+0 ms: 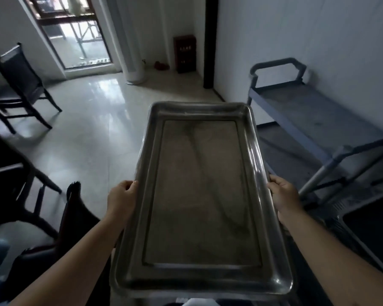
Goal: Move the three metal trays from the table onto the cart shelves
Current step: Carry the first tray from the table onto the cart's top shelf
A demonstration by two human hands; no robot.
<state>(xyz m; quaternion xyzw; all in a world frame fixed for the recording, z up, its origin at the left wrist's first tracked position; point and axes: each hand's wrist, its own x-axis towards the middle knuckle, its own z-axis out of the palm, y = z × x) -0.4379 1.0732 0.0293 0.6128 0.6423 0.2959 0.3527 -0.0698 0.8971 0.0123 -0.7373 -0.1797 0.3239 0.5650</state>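
Note:
A large rectangular metal tray (199, 195) fills the middle of the head view, held level in the air above the floor, its long side pointing away from me. My left hand (122, 199) grips its left rim and my right hand (283, 195) grips its right rim. The grey cart (314, 120) stands against the wall to the right of the tray, with a bare top shelf, a lower shelf below it and a handle at its far end. No other tray is clearly visible.
Dark wooden chairs (20, 85) stand at the left, one far and others (71, 217) close by my left arm. A dark basin edge (367, 230) sits at the lower right. A white column (133, 40) and a red cabinet (185, 54) stand at the far wall.

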